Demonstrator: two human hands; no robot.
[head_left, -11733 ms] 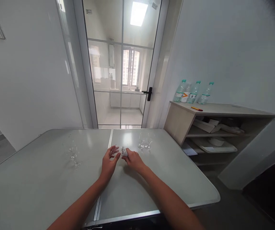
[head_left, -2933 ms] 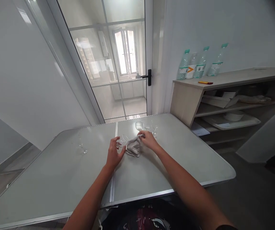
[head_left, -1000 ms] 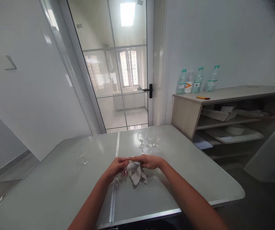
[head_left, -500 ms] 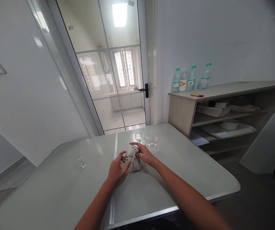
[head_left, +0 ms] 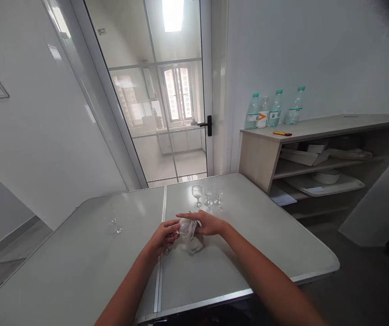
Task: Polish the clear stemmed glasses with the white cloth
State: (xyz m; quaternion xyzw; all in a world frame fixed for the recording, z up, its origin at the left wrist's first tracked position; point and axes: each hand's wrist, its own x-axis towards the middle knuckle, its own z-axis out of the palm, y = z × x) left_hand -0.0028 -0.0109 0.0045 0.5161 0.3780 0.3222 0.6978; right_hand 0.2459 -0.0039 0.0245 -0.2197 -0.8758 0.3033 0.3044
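Over the middle of the table, my left hand point(head_left: 165, 236) has its fingers closed around a stemmed glass point(head_left: 183, 226), which is tilted, with its bowl toward the right. A white cloth point(head_left: 194, 243) wraps part of the bowl and hangs below it. My right hand point(head_left: 208, 222) presses this cloth against the glass, its fingers reaching over the top. The fingers of my left hand hide much of the stem. Just beyond my hands, a wine glass point(head_left: 197, 192) stands upright beside two smaller stemmed glasses point(head_left: 208, 197).
Another clear glass point(head_left: 116, 225) is on the left part of the grey table point(head_left: 120, 276). A metal strip point(head_left: 159, 285) crosses the tabletop. At the right, a shelf unit point(head_left: 258, 156) carries several plastic bottles point(head_left: 274, 111) and an orange-yellow object point(head_left: 282, 133). A glass door stands behind the table.
My left hand has shifted slightly left and down with the glass, now more tilted. My right hand has moved lower with the cloth. The view has shifted slightly.
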